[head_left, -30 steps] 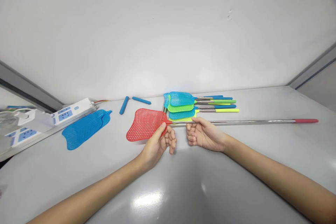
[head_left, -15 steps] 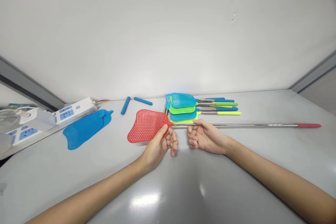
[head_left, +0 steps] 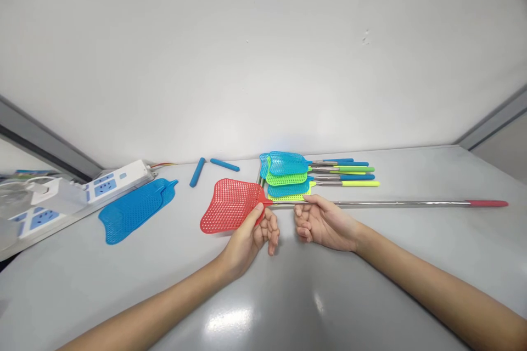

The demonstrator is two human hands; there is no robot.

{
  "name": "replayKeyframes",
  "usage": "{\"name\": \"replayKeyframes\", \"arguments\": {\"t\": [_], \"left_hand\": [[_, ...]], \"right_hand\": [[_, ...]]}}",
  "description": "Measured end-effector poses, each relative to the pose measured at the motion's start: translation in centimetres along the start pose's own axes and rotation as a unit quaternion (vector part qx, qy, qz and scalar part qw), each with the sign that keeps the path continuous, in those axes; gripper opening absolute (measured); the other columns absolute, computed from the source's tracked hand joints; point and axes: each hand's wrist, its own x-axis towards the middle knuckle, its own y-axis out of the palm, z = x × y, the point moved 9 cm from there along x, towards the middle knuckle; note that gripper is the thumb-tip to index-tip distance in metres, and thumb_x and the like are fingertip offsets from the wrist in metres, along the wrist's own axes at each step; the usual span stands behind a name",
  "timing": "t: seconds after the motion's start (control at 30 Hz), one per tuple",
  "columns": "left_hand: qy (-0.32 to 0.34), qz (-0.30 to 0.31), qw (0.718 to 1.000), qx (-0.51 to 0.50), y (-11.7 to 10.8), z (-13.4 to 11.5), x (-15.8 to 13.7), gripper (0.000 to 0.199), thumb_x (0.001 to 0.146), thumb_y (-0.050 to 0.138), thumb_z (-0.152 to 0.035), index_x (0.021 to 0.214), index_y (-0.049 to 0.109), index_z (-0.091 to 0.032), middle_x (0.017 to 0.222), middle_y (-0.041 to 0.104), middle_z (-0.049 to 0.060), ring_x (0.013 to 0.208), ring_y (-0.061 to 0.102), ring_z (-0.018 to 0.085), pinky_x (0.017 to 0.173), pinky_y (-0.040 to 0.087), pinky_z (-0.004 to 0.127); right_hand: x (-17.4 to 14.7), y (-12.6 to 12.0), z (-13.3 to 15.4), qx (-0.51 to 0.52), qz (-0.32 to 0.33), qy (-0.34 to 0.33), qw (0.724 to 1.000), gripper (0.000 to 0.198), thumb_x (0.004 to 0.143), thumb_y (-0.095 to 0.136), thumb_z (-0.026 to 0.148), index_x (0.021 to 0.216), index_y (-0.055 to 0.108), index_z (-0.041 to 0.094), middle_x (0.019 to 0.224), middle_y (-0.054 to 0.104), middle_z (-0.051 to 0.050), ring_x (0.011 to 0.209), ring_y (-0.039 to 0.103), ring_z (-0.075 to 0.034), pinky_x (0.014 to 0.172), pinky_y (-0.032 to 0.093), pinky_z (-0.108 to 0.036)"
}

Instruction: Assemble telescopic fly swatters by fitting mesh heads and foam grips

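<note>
A red fly swatter [head_left: 233,205] with a long, extended metal rod and a red grip at its far right end lies across both hands. My left hand [head_left: 255,233] pinches it at the neck, thumb on top, where the mesh head meets the rod. Further right, my right hand [head_left: 323,224] holds the rod between thumb and curled fingers. Just behind the rod, a stack of blue and green fly swatters [head_left: 288,163] lies with short rods and coloured grips pointing right.
Two loose blue swatter heads [head_left: 132,216] overlap on the grey table [head_left: 370,296] at left, beside white power strips [head_left: 127,171] with a plug. Two blue grip tubes [head_left: 197,172] lie near the white wall [head_left: 247,66] at the back.
The whole view has shifted slightly, so things sit a little lower in the picture. Both hands keep the same hold on the red fly swatter.
</note>
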Motion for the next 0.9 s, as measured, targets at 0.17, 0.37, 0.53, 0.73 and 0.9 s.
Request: {"name": "replayKeyframes", "arguments": {"t": [0.17,0.37,0.53,0.73,0.9], "left_hand": [[-0.002,0.007,1.000,0.006,-0.09,0.07,0.09,0.044,0.087,0.020,-0.037,0.062,0.048,-0.015,0.048,0.053,0.003,0.041,0.045,0.010,0.043,0.036,0.020],[-0.002,0.010,1.000,0.004,-0.13,0.12,0.18,0.044,0.087,0.020,-0.037,0.062,0.048,-0.015,0.048,0.052,0.003,0.041,0.045,0.010,0.042,0.036,0.020],[-0.002,0.001,1.000,0.001,-0.02,-0.02,0.11,0.044,0.087,0.019,-0.036,0.061,0.047,-0.015,0.047,0.052,0.002,0.041,0.044,0.010,0.042,0.036,0.020],[-0.004,-0.005,1.000,-0.006,-0.16,0.06,0.08,0.043,0.086,0.022,-0.038,0.061,0.047,-0.015,0.047,0.052,0.002,0.041,0.045,0.010,0.043,0.035,0.021],[-0.004,0.002,1.000,-0.011,-0.06,0.14,0.01,0.043,0.086,0.021,-0.038,0.061,0.047,-0.015,0.049,0.052,0.002,0.041,0.045,0.010,0.044,0.036,0.020]], "right_hand": [[0.07,-0.07,-0.06,0.003,0.003,0.005,1.000,0.031,0.081,0.033,0.037,0.073,0.052,0.014,0.054,0.044,0.000,0.054,0.046,-0.014,0.058,0.032,-0.027],[0.07,-0.04,-0.03,0.008,0.003,0.004,1.000,0.032,0.081,0.032,0.036,0.073,0.052,0.013,0.055,0.045,-0.001,0.055,0.046,-0.014,0.059,0.032,-0.027],[0.11,0.10,-0.05,0.011,0.007,0.008,1.000,0.033,0.081,0.031,0.036,0.073,0.052,0.013,0.054,0.046,-0.001,0.054,0.047,-0.014,0.059,0.032,-0.027],[0.05,0.05,-0.02,0.007,0.004,0.010,1.000,0.032,0.082,0.032,0.036,0.074,0.053,0.013,0.054,0.044,0.000,0.055,0.046,-0.013,0.059,0.032,-0.027],[-0.02,0.00,0.02,0.001,-0.003,0.001,1.000,0.033,0.082,0.032,0.035,0.073,0.053,0.012,0.055,0.045,-0.001,0.055,0.047,-0.013,0.058,0.031,-0.026]]}}
